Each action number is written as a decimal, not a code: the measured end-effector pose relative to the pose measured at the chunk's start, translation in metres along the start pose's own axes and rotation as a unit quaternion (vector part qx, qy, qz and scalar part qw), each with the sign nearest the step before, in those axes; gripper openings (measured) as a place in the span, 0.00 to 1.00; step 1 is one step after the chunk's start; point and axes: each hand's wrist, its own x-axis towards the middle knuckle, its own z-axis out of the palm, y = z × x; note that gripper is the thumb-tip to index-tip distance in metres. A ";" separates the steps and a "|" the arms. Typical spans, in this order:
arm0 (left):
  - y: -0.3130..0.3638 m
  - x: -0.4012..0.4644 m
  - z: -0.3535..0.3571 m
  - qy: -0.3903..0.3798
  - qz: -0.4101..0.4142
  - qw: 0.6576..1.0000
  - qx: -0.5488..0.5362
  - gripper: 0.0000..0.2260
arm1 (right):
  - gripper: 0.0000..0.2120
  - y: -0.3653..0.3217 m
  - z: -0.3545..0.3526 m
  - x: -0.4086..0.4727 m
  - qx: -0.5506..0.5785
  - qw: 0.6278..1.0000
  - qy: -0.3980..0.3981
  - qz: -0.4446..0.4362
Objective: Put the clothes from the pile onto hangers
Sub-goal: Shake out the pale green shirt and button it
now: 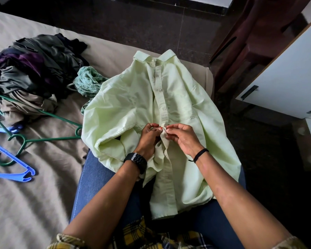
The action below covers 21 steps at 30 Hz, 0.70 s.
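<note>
Two hands (166, 136) pinch shirt (133, 101) button (164, 129) — hanger unseen

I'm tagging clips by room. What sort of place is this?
Probably a bedroom: a sheet-covered bed, a pile of clothes with hangers on it, and a white cabinet alongside.

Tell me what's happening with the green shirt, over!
Left hand and right hand both pinching the placket at a button. Pale green shirt flat across the lap, no hanger seen in it. Nothing in the way.
</note>
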 end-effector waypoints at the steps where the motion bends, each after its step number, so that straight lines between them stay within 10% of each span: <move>1: 0.000 0.001 0.000 -0.001 0.000 1.000 -0.001 0.10 | 0.08 -0.002 0.000 0.001 -0.013 1.000 0.002 0.003; 13: -0.008 0.001 0.003 0.033 0.088 0.994 0.052 0.12 | 0.01 0.002 0.008 -0.001 -0.404 0.888 0.108 -0.191; 21: -0.013 0.004 0.007 0.038 0.130 0.979 0.153 0.12 | 0.03 0.003 -0.004 0.007 -0.245 0.965 0.073 -0.055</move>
